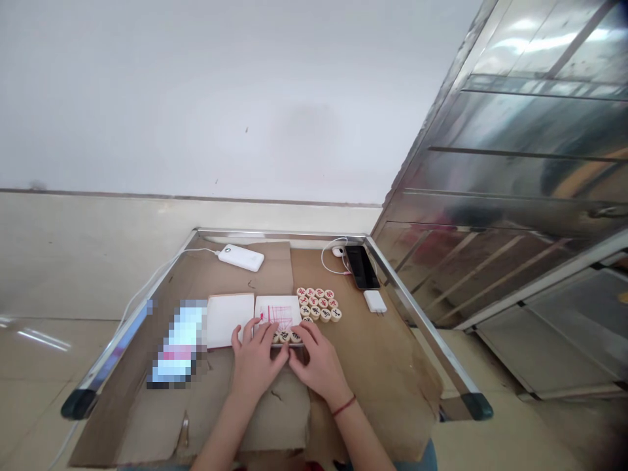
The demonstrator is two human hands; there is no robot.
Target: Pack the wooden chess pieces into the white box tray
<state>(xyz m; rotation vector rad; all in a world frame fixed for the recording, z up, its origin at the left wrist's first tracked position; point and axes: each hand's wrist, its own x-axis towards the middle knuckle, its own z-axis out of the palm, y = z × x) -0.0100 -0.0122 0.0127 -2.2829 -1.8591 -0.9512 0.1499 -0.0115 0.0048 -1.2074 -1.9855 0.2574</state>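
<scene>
A small white box lies open flat, with its bare lid half (229, 319) on the left. The box's right half (263, 301) holds a sheet with pink and red lines. Along that half's near edge sits a row of round xiangqi pieces (284, 337) with black characters. My left hand (256, 356) is closed over the row's left end, my right hand (316, 360) over its right end. The thumbs nearly meet at the front edge, and the fingers partly hide the pieces. Just right of the box, more xiangqi pieces (322, 303) stand in rows, red-marked behind black-marked.
Cardboard (383, 373) covers the metal-framed table (417, 317). A white power bank (241, 258) with a cable lies at the back left. A black phone (362, 267) and white charger (375, 301) lie right. A blurred-out screen (179, 343) is at left.
</scene>
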